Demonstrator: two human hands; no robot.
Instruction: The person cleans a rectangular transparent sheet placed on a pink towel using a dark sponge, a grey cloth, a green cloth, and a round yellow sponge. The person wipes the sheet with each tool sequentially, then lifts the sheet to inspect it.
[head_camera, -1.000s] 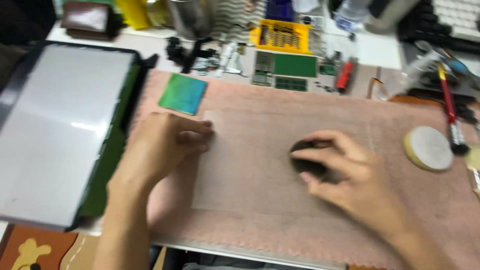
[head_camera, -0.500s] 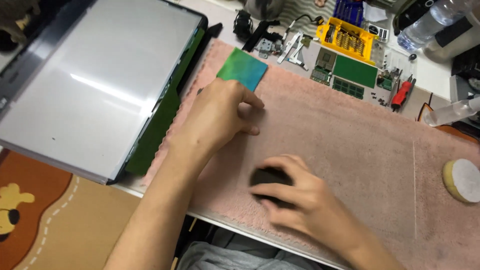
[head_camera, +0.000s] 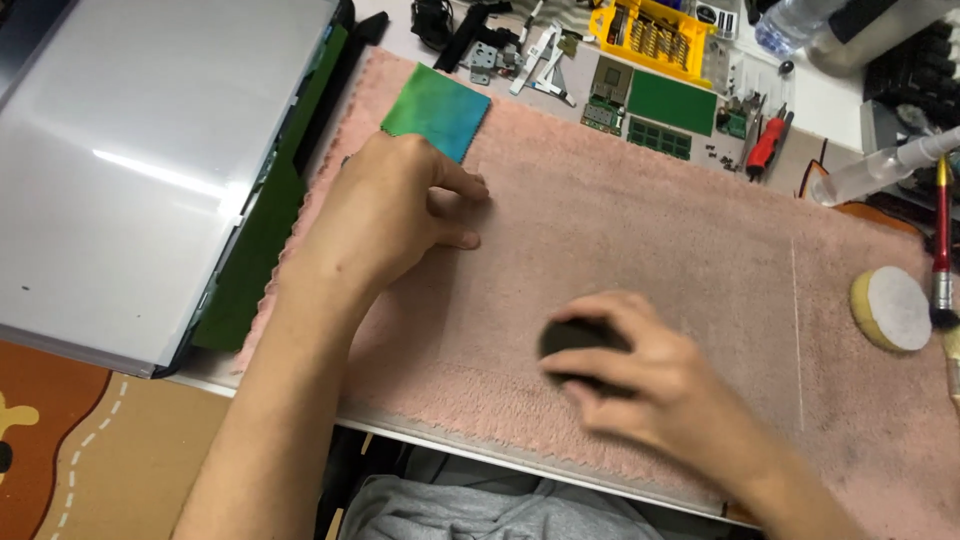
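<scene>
Right grip: right hand curls its fingers around a small dark round thing.
Left grip: left hand lies loosely open on the pink towel, holding nothing.
Far: green cloth.

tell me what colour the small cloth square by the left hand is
Green shading into blue-teal; the cloth square shows best in the head view, just beyond the left hand.

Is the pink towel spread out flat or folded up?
Spread flat: the pink towel covers the desk, both hands resting on it.
</scene>
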